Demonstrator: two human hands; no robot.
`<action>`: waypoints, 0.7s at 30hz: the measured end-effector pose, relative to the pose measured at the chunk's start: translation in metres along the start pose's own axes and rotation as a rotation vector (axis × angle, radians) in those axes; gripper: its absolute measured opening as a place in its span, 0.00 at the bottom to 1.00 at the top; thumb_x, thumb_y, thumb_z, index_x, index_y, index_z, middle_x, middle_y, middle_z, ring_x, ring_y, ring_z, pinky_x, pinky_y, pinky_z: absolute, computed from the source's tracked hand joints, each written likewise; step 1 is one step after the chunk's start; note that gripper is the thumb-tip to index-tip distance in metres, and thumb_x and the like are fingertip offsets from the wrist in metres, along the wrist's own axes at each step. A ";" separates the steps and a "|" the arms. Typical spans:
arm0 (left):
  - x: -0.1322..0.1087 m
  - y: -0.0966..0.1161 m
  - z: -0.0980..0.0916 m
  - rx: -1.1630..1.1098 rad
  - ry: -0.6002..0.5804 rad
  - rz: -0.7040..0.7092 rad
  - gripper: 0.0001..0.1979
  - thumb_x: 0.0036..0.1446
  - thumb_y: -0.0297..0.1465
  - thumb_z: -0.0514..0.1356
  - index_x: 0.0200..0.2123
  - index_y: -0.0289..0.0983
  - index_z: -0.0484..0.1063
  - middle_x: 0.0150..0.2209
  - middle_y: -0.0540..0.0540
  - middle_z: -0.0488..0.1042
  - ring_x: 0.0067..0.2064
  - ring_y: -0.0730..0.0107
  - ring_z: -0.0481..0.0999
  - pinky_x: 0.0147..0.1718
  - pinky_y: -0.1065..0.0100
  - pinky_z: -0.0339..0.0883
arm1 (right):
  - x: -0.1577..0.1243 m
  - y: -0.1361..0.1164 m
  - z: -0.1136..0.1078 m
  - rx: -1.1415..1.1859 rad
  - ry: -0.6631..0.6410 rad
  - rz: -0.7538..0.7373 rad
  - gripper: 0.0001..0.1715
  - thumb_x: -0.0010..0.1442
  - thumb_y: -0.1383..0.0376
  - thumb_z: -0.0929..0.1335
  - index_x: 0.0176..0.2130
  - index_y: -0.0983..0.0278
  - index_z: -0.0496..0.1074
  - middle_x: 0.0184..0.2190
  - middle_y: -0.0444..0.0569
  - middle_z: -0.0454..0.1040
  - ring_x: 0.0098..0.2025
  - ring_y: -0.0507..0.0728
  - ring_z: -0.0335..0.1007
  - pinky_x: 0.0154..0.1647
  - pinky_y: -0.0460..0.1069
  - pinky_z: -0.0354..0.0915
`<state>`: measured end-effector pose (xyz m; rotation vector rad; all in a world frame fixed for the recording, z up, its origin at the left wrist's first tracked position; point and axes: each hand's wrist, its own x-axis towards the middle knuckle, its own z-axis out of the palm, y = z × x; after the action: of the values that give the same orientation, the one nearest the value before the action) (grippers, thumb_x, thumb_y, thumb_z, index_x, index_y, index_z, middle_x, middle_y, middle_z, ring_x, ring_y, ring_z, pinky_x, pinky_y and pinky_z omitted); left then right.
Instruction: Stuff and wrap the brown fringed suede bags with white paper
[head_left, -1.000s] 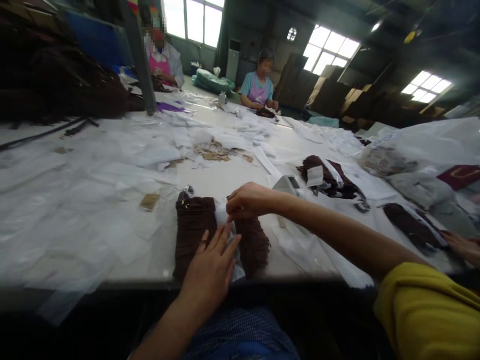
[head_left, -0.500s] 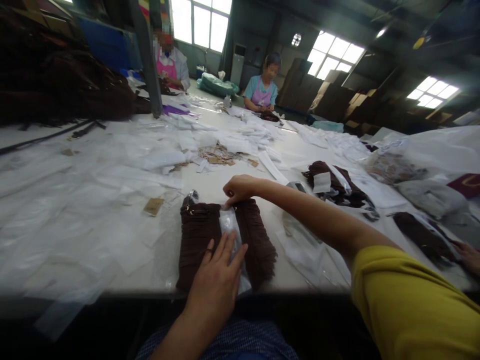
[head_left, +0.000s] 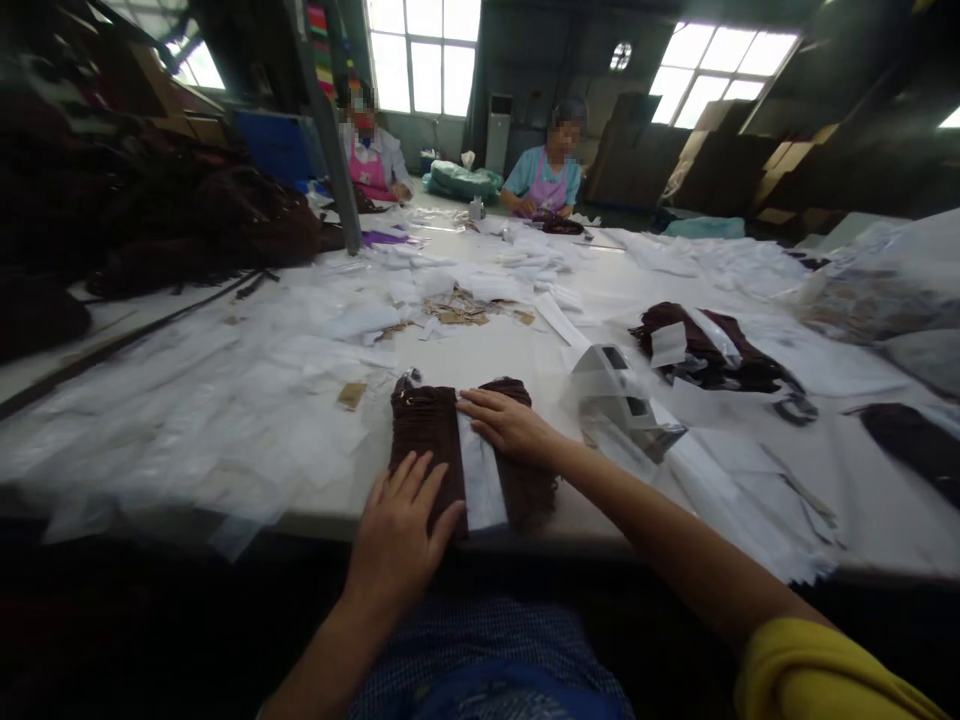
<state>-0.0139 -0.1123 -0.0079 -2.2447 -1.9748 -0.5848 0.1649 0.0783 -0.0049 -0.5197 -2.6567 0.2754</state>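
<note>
A folded dark brown garment (head_left: 424, 435) lies at the near edge of the white table (head_left: 480, 355), with a white paper strip (head_left: 481, 478) running down its middle. My left hand (head_left: 397, 535) lies flat on the garment's near left part, fingers spread. My right hand (head_left: 510, 428) rests flat on the garment's right half beside the strip, fingers stretched out. Neither hand grips anything.
White paper and clear bags (head_left: 225, 420) litter the table's left. A small white device (head_left: 619, 385) and another brown garment (head_left: 705, 350) lie to the right. Dark bags (head_left: 165, 220) pile at far left. Two people (head_left: 551, 175) work at the far end.
My right hand has left the garment's top edge, where it was pinching, and now lies flat on the right half. My left hand slid left off the strip. The view has shifted.
</note>
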 end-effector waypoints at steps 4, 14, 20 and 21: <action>-0.040 -0.045 -0.031 0.088 -0.012 -0.156 0.15 0.65 0.38 0.53 0.48 0.38 0.75 0.56 0.39 0.74 0.56 0.53 0.74 0.54 0.53 0.69 | 0.005 -0.004 -0.012 0.056 0.004 0.034 0.24 0.69 0.63 0.62 0.62 0.61 0.66 0.66 0.56 0.61 0.65 0.61 0.60 0.66 0.59 0.59; 0.031 -0.015 -0.038 -0.174 -0.134 0.270 0.16 0.67 0.30 0.50 0.53 0.39 0.71 0.57 0.42 0.73 0.58 0.62 0.71 0.57 0.58 0.66 | -0.029 -0.062 0.002 0.157 0.146 0.090 0.25 0.69 0.64 0.62 0.63 0.60 0.65 0.65 0.55 0.63 0.67 0.62 0.57 0.67 0.61 0.58; 0.050 -0.062 -0.039 0.046 -0.366 0.343 0.13 0.65 0.33 0.52 0.45 0.41 0.75 0.39 0.45 0.76 0.41 0.64 0.76 0.40 0.65 0.71 | -0.033 -0.056 0.014 0.088 0.105 0.072 0.24 0.68 0.64 0.63 0.62 0.66 0.67 0.65 0.57 0.62 0.69 0.62 0.54 0.69 0.60 0.55; 0.047 -0.075 -0.048 0.066 -0.404 0.338 0.12 0.64 0.33 0.53 0.41 0.42 0.77 0.37 0.45 0.76 0.39 0.64 0.76 0.39 0.66 0.70 | -0.032 -0.056 0.013 0.092 0.109 0.074 0.24 0.68 0.64 0.63 0.62 0.66 0.67 0.65 0.57 0.62 0.69 0.62 0.53 0.70 0.60 0.54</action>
<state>-0.0937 -0.0718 0.0392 -2.7340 -1.6558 -0.0298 0.1687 0.0131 -0.0137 -0.5866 -2.5099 0.3781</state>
